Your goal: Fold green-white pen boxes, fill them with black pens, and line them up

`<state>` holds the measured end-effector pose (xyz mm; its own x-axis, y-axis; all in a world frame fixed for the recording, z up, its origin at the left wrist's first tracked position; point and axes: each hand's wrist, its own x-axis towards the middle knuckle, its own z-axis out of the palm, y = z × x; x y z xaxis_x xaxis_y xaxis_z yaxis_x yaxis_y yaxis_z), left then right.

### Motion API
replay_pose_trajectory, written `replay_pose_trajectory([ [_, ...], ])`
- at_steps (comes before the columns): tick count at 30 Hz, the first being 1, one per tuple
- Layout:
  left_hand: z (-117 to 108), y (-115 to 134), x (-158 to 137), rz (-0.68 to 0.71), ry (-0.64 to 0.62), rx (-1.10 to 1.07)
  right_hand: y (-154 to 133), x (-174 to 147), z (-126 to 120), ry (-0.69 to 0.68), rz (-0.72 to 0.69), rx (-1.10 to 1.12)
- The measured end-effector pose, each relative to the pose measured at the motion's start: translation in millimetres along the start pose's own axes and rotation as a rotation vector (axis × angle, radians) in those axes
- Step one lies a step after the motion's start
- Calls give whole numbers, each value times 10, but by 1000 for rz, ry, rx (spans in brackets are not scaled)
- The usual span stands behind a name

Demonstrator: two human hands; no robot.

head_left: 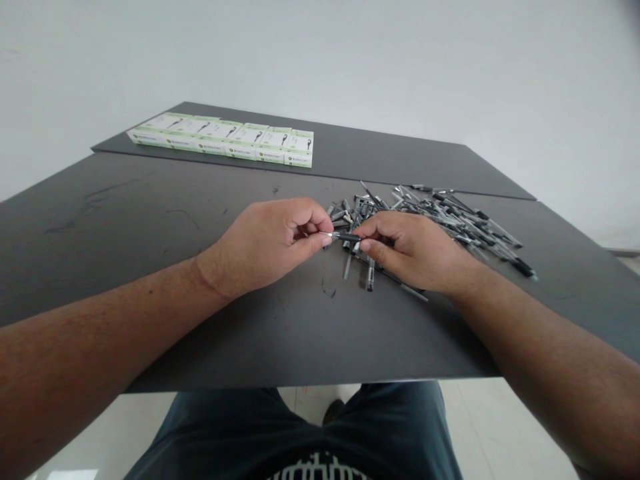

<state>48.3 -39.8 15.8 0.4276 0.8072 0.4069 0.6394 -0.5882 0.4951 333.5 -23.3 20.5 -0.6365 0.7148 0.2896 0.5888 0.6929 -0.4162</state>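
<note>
Between my two hands, a pen (346, 237) with a black grip and a silvery tip lies level above the table. My left hand (280, 233) pinches its tip end with thumb and forefinger. The black end is pinched in the fingertips of my right hand (415, 247). Under and behind the right hand spreads a heap of pen parts (463, 217), clear barrels and black pieces mixed together. A few loose pieces, one a clear tube with a dark end (371, 275), stick out toward me below the fingers. The right palm hides part of the heap.
A row of several white and green boxes (245, 143) stands at the back left on a dark raised board (380, 150). The grey table (300, 340) has dark scuffs at left, and its front edge runs just above my legs. A pale wall rises behind.
</note>
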Motion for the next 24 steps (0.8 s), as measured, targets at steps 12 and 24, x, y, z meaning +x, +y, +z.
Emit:
replay_pose_trajectory([
  [12,13,-18,8,14,-15,-26,-8,1,30,-29,-41,-17],
  [24,0,8,-19,8,-11,-33,-91,-11,-4,13,88,62],
])
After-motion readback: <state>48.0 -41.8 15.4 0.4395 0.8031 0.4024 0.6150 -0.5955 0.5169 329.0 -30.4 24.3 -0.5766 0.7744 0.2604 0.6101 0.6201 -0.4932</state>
